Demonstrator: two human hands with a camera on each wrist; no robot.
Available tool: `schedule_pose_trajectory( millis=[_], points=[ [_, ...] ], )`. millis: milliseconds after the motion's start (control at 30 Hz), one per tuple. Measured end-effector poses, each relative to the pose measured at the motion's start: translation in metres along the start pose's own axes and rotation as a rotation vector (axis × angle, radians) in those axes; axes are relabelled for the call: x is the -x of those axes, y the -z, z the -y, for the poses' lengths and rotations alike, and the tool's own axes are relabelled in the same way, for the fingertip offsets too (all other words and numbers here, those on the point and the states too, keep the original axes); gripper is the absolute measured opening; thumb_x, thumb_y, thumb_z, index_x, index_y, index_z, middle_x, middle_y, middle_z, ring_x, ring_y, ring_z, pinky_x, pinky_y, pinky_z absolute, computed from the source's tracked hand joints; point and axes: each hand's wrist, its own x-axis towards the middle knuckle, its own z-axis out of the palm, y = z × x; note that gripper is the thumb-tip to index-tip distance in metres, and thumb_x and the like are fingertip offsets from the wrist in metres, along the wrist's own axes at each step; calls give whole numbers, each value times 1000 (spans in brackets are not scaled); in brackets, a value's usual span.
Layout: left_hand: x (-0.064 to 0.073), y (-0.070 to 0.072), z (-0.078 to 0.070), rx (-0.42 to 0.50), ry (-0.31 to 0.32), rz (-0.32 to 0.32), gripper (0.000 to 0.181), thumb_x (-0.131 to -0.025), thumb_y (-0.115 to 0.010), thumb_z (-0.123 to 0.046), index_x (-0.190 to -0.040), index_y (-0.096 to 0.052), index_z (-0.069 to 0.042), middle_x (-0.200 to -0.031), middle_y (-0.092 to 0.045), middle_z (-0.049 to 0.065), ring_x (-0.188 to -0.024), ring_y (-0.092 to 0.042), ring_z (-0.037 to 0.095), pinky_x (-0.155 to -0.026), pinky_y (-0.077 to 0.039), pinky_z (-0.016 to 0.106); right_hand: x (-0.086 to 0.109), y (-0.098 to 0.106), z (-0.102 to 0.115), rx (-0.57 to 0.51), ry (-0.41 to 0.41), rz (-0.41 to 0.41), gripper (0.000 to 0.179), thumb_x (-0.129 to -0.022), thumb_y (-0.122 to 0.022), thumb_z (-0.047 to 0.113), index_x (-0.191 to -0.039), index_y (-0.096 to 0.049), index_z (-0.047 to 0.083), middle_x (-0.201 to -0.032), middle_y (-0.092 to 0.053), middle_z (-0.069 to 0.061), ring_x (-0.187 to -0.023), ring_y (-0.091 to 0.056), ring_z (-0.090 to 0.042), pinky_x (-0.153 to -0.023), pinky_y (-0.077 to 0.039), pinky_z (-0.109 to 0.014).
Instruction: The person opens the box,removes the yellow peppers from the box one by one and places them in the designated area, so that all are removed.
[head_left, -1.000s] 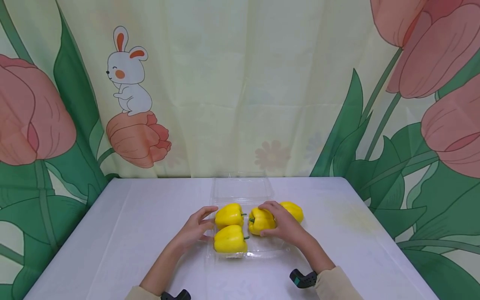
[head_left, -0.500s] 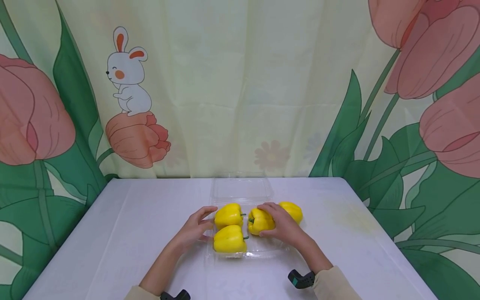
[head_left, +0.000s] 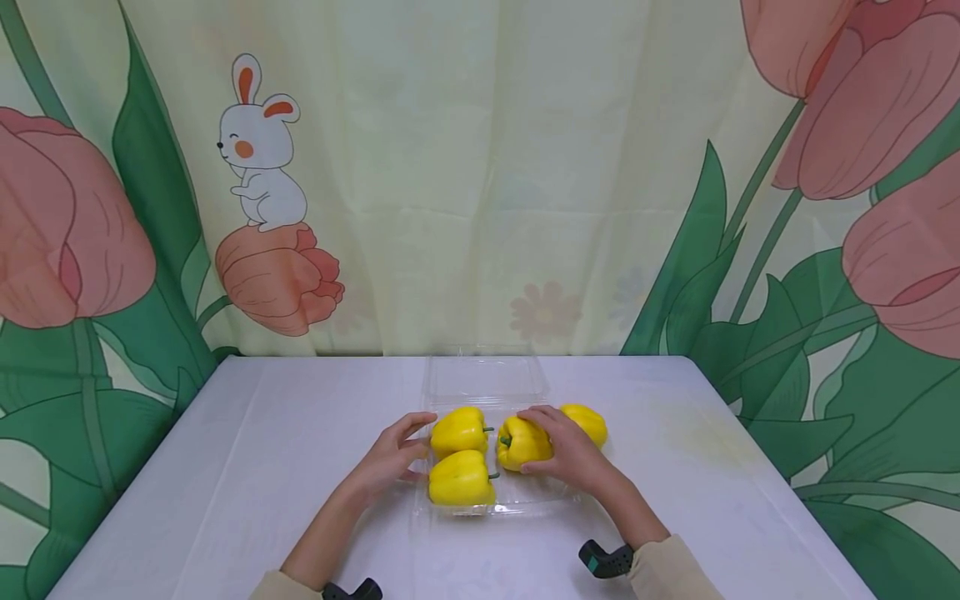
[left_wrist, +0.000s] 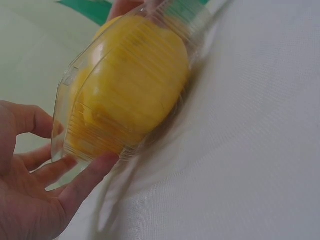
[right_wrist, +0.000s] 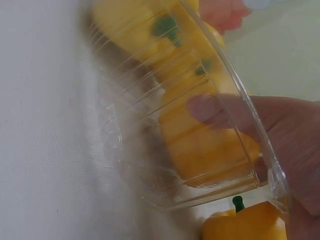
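Two yellow bell peppers, a rear one (head_left: pixel 457 432) and a front one (head_left: pixel 461 479), lie on the left side of a clear plastic clamshell container (head_left: pixel 532 505). My left hand (head_left: pixel 390 457) is at the container's left end; its spread fingertips touch the outer wall in the left wrist view. My right hand (head_left: pixel 568 450) grips a third yellow bell pepper (head_left: pixel 517 446) in the right half, thumb in front and fingers over the top. In the right wrist view this thumb (right_wrist: pixel 210 110) shows through the clear wall. The pepper's underside is hidden.
Another yellow bell pepper (head_left: pixel 587 423) lies outside the container, behind my right hand. The container's lid (head_left: pixel 483 379) stands opened toward the back. A white cloth covers the table (head_left: pixel 247 467). A printed curtain (head_left: pixel 450 167) hangs behind it.
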Motion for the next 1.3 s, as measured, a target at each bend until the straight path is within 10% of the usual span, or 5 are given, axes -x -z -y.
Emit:
schedule_pose_trajectory(
  millis=[1300],
  points=[
    [2,-1,-2,-6,1,-1,50,-89,-53,-6,-138,-48,-15,-155,-35,11,-129,-49,38,-77,-60,45,9,9,-3,-98,80,-127,72,-69,-86,34,-133,-55,21,-137,-55,0,-128,-51,-25,-104,-46,-50]
  ],
)
